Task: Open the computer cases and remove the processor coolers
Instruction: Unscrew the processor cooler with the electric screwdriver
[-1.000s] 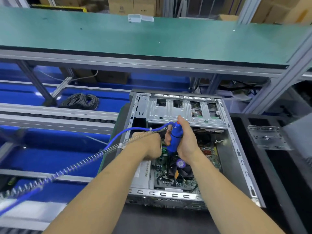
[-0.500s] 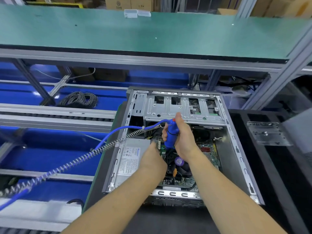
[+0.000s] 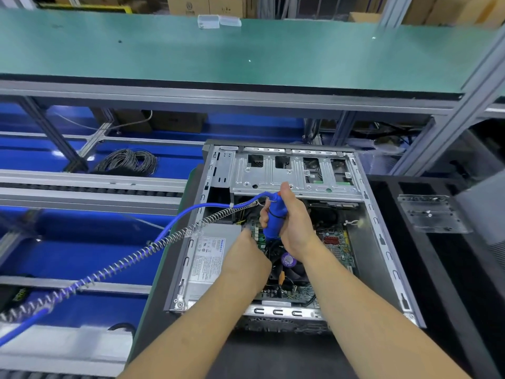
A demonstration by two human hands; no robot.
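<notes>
— Two hands are seen in the head view; what has changed?
— The left hand (image 3: 247, 265) has been drawn back from beside the blue screwdriver (image 3: 274, 218) and lowered toward the processor cooler (image 3: 290, 265); its grip cannot be told. The right hand (image 3: 296, 225) is kept wrapped around the screwdriver, upright above the cooler.
— Meaning?
— Unscrewing is probably being continued; the cooler is still seated in the open computer case (image 3: 382, 242).
— Surroundings?
— The case is laid on a dark desk (image 3: 451, 283); a green shelf (image 3: 246, 56) is overhead, blue conveyor lanes (image 3: 82, 258) to the left.

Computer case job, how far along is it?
Done: the grey metal computer case lies open. In hand: the right hand grips the blue powered screwdriver above the black processor cooler; the left hand reaches beside it. Left: lifting the cooler out.
</notes>
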